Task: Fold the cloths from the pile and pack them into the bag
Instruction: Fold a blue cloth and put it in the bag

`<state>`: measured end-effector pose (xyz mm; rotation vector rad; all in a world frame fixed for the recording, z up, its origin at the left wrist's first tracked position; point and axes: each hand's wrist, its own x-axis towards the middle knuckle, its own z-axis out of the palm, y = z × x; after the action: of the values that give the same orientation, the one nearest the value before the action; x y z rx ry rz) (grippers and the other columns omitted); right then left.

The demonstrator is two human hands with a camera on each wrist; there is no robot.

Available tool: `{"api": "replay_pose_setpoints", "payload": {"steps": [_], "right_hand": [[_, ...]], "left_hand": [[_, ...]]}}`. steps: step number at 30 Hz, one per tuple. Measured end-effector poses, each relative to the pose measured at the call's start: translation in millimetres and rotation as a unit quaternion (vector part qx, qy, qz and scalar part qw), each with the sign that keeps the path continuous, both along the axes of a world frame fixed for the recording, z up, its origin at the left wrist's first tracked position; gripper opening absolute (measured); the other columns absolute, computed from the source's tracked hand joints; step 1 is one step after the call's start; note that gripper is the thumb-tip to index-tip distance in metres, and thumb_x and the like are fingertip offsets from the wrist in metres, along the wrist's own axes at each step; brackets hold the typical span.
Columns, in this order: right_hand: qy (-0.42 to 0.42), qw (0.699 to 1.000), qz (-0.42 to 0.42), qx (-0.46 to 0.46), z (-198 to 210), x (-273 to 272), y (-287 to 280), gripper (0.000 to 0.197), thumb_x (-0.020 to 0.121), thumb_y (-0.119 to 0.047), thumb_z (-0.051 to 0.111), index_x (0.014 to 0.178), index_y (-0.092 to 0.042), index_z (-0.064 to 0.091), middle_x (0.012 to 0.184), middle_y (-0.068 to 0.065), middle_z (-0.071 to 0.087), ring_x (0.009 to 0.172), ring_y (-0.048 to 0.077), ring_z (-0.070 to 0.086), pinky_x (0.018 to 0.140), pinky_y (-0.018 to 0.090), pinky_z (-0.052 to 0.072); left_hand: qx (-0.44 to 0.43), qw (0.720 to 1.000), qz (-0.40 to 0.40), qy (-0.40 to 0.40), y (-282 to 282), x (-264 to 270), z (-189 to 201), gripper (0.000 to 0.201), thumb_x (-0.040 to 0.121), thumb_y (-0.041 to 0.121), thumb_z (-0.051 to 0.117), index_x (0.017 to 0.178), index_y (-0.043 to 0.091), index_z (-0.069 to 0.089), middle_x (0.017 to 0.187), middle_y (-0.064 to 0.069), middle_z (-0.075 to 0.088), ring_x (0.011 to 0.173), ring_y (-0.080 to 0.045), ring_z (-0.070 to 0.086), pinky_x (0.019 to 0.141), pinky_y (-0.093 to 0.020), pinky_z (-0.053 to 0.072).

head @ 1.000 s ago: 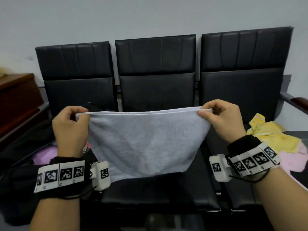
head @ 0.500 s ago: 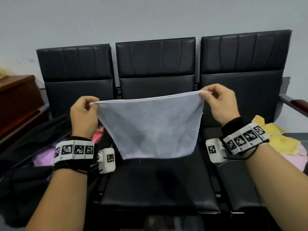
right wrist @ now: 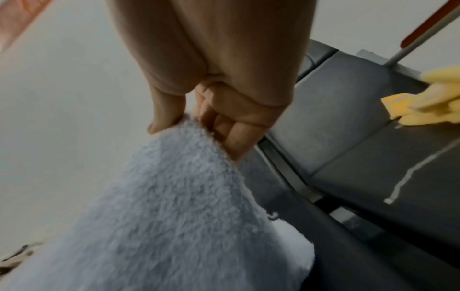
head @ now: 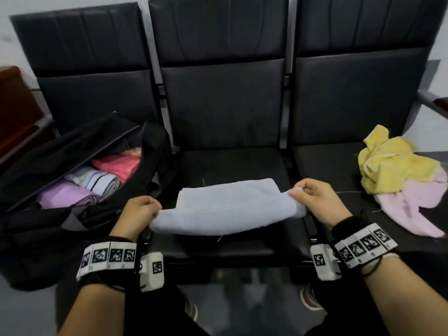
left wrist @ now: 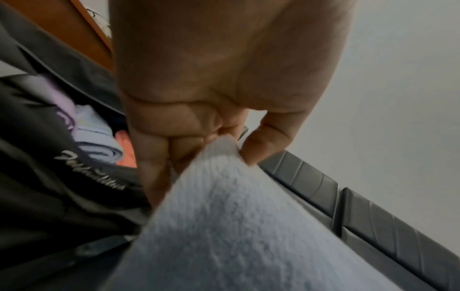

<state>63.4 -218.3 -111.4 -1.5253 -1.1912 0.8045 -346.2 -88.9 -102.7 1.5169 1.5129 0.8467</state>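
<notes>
A pale grey-blue towel [head: 225, 209] lies folded over on the middle seat [head: 230, 161] of a black bench. My left hand [head: 138, 214] pinches its near left corner, thumb against fingers [left wrist: 263, 147] on the cloth [left wrist: 248, 226]. My right hand [head: 312, 200] pinches the right corner [right wrist: 189, 126] the same way. The black bag [head: 80, 151] stands unzipped on the left seat, holding rolled purple, striped and coral cloths [head: 97, 183]. On the right seat lies the pile, a yellow cloth [head: 392, 163] over a pink one [head: 409, 207].
The bench backrests [head: 218, 69] rise behind the seats. A brown wooden cabinet [head: 17, 110] stands at the far left, and a red-capped armrest [head: 436, 105] juts out at the far right. My legs and shoes [head: 310, 299] are below the seat's front edge.
The towel was held up stretched in the air; both hands have come down and laid it folded over on the middle seat. The view has tilted down, showing the bag's inside.
</notes>
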Motion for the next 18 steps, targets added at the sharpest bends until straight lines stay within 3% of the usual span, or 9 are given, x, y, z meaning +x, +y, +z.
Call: {"api": "replay_pose_setpoints", "payload": {"steps": [3,6,10,13,15,18], "right_hand": [[0.023,0.999,-0.005,-0.043,-22,3,-9,0.014,0.088,-0.014,0.071,0.077,-0.011,0.065,0.083,0.021,0.071,0.072,0.016,0.061,0.068,0.031,0.047],[0.019,0.997,-0.029,-0.067,-39,6,-11,0.014,0.087,-0.017,0.072,0.074,-0.015,0.066,0.074,0.013,0.071,0.065,0.010,0.060,0.059,0.020,0.047],[0.021,0.994,-0.076,-0.074,-52,6,4,0.009,0.090,-0.013,0.068,0.081,-0.012,0.070,0.069,0.001,0.070,0.062,0.009,0.060,0.060,0.024,0.049],[0.003,0.992,-0.104,-0.068,-55,6,23,0.010,0.091,-0.011,0.066,0.082,-0.011,0.070,0.067,-0.005,0.070,0.058,0.001,0.062,0.055,0.015,0.048],[-0.017,0.991,-0.122,-0.057,-54,8,37,0.010,0.090,-0.010,0.066,0.081,-0.011,0.069,0.069,-0.004,0.069,0.059,-0.001,0.061,0.056,0.012,0.047],[-0.059,0.986,-0.145,-0.059,-54,12,61,0.008,0.089,-0.013,0.067,0.082,-0.014,0.069,0.074,0.001,0.068,0.066,0.008,0.061,0.063,0.020,0.048]], "left_hand": [[-0.047,0.998,-0.016,0.022,-7,0,-23,0.017,0.078,-0.007,0.057,0.068,0.003,0.067,0.063,-0.006,0.062,0.064,-0.020,0.051,0.057,-0.027,0.037],[-0.074,0.997,-0.019,0.021,-8,1,-38,0.022,0.079,-0.010,0.055,0.071,0.006,0.068,0.056,0.005,0.060,0.059,-0.014,0.051,0.057,-0.025,0.038],[-0.050,0.998,-0.007,0.032,2,9,-47,0.023,0.080,-0.010,0.055,0.084,0.008,0.069,0.066,-0.003,0.060,0.061,-0.014,0.050,0.058,-0.026,0.039],[-0.013,0.999,0.005,0.050,15,18,-51,0.024,0.082,-0.008,0.055,0.086,0.012,0.068,0.073,-0.003,0.060,0.065,-0.013,0.051,0.060,-0.023,0.040],[0.004,0.998,0.010,0.056,28,21,-53,0.025,0.083,-0.005,0.055,0.085,0.017,0.067,0.078,-0.001,0.063,0.067,-0.013,0.054,0.062,-0.023,0.042],[0.027,0.997,0.024,0.067,53,29,-61,0.025,0.084,-0.002,0.055,0.086,0.021,0.065,0.081,0.001,0.063,0.069,-0.014,0.057,0.064,-0.025,0.045]]}}
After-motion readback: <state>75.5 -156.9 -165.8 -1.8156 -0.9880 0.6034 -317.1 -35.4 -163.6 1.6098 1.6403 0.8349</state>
